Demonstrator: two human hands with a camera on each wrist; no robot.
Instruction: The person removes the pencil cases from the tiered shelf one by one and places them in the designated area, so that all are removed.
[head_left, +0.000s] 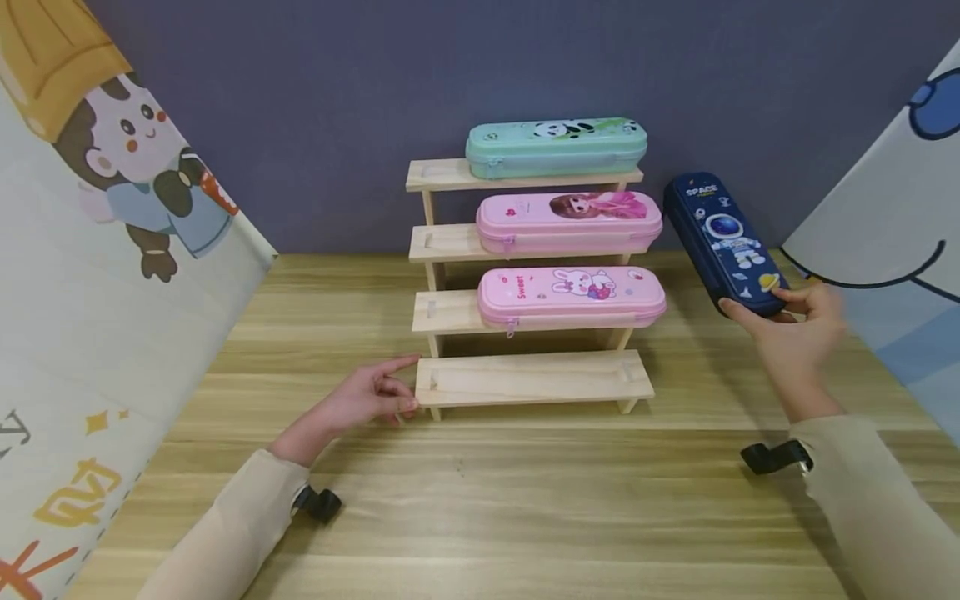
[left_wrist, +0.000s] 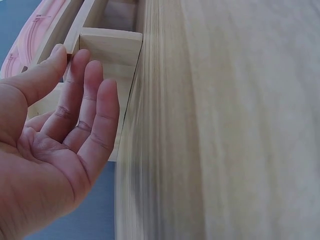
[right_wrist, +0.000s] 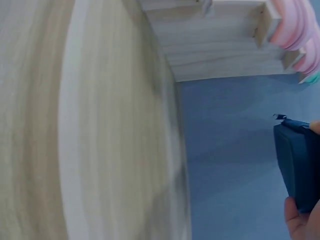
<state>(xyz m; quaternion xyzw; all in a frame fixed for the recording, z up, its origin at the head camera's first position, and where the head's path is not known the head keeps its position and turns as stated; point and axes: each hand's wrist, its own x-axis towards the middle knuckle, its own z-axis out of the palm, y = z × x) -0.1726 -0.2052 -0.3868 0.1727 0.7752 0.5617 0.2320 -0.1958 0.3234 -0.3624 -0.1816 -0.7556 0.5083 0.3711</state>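
Observation:
A navy pencil case (head_left: 727, 242) with an astronaut print is held at its near end by my right hand (head_left: 802, 333), to the right of a wooden stepped rack (head_left: 532, 379). In the right wrist view the dark case (right_wrist: 295, 160) is partly cut off by the frame. My left hand (head_left: 367, 393) pinches the left end of the rack's lowest step; in the left wrist view the board's corner lies between thumb and index fingertips (left_wrist: 80, 56). Above the lowest step sit a pink bunny case (head_left: 570, 296), a pink doll-print case (head_left: 570, 221) and a mint panda case (head_left: 555, 148).
The rack stands on a wood-grain table (head_left: 525, 500) near a dark blue back wall (head_left: 300, 125). Cartoon-printed panels flank both sides, with a chef figure (head_left: 150, 158) on the left one. A black wrist camera (head_left: 776, 457) is strapped at the right cuff.

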